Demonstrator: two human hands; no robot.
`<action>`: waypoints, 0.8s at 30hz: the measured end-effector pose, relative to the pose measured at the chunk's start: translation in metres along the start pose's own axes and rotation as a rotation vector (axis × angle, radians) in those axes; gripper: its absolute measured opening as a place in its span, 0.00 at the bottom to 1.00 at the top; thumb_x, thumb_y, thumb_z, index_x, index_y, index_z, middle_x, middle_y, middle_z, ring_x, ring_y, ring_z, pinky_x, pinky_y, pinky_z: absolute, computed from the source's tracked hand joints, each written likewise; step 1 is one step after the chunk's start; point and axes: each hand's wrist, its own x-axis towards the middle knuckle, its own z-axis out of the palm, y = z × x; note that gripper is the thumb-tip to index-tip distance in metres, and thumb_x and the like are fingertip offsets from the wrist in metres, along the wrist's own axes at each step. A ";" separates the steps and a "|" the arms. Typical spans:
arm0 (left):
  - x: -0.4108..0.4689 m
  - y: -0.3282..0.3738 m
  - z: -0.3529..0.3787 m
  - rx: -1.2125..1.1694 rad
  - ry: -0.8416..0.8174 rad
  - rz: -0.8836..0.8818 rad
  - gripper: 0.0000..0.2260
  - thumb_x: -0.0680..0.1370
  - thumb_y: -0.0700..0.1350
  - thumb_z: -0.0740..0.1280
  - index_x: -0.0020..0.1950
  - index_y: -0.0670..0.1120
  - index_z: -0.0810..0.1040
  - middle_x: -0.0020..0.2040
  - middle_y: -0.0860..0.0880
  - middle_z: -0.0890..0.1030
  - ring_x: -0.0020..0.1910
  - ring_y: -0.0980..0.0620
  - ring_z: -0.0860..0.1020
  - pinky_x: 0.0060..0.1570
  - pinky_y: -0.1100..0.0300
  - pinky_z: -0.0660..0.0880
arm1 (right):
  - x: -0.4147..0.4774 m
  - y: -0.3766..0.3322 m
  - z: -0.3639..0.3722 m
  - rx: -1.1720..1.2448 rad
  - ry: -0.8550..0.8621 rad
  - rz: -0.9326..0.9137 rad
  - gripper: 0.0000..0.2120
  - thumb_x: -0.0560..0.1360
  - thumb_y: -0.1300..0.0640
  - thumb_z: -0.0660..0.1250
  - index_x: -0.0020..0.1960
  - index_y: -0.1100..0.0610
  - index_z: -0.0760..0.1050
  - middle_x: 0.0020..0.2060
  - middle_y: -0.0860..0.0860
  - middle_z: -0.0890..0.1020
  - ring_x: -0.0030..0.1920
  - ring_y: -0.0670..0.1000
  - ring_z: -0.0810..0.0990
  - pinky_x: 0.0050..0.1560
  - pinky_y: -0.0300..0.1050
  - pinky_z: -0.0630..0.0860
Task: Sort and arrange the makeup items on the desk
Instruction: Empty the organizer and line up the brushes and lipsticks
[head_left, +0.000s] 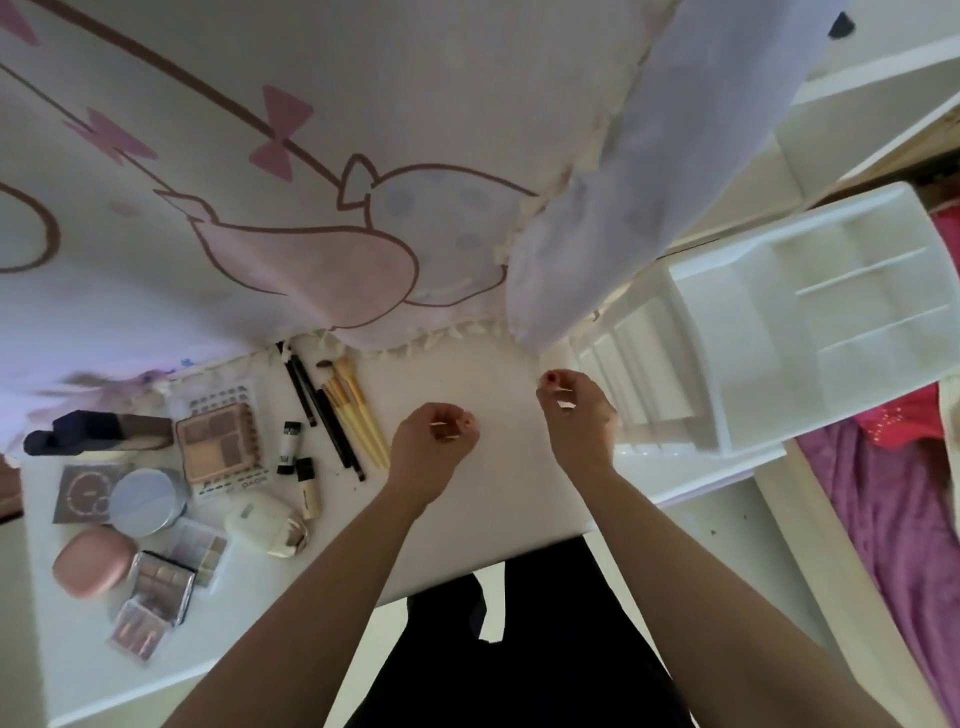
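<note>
The table (493, 499) carries a white organiser (737, 332) at its right end; every place here is told from that organiser. It looks like light, stiff plastic with open compartments, best steadied by an outer wall. Left of it a printed curtain (311, 156) hangs to the table's back edge, and its fringe lies at the tips of the tools there, so it could snag a lift.

The right grip (571, 410) hovers just beside the organiser's left wall, loosely curled, with nothing seen in it. The left grip (434, 441) hovers further left, curled. A thin pale sliver shows at its fingers, and I cannot tell whether it holds anything.

The makeup all lies well left of the organiser, beyond both grips.
- **Eyeshadow palette** (218, 441): flat and hard, probably with fragile pressed powder. Take it by the long edges and keep it level.
- **Blue compact** (148, 501) and **pink compact** (93, 569): these look smooth and likely slippery, so pinch across the rim.
- **Small palettes** (163, 577): they overlap, so the top one comes off first.
- **Brushes** (358, 415): nearest the organiser, light, with soft heads. Gather them by the handles.
- **Black pencils** (324, 415): just beyond the brushes, and likely to roll.
- **Small tube** (288, 447): just beyond the pencils, and an easy pinch.
</note>
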 end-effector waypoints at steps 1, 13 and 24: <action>0.004 0.000 0.004 0.057 0.014 0.037 0.06 0.72 0.43 0.76 0.45 0.47 0.81 0.44 0.52 0.85 0.44 0.54 0.83 0.47 0.61 0.78 | 0.003 0.002 0.002 -0.010 -0.003 -0.009 0.07 0.78 0.49 0.68 0.53 0.49 0.81 0.44 0.44 0.84 0.44 0.42 0.82 0.44 0.30 0.76; 0.049 0.014 0.055 0.381 0.039 0.215 0.08 0.73 0.49 0.74 0.50 0.52 0.83 0.49 0.57 0.82 0.48 0.55 0.78 0.53 0.59 0.75 | 0.027 0.004 0.009 -0.021 -0.041 0.076 0.06 0.75 0.50 0.72 0.51 0.47 0.82 0.40 0.44 0.84 0.38 0.36 0.79 0.38 0.24 0.69; 0.056 0.008 0.065 0.410 0.064 0.267 0.07 0.73 0.50 0.73 0.51 0.54 0.82 0.49 0.58 0.80 0.49 0.55 0.77 0.52 0.59 0.75 | 0.028 0.002 0.007 -0.114 -0.090 0.082 0.09 0.76 0.50 0.71 0.55 0.45 0.82 0.38 0.39 0.82 0.41 0.36 0.79 0.41 0.24 0.68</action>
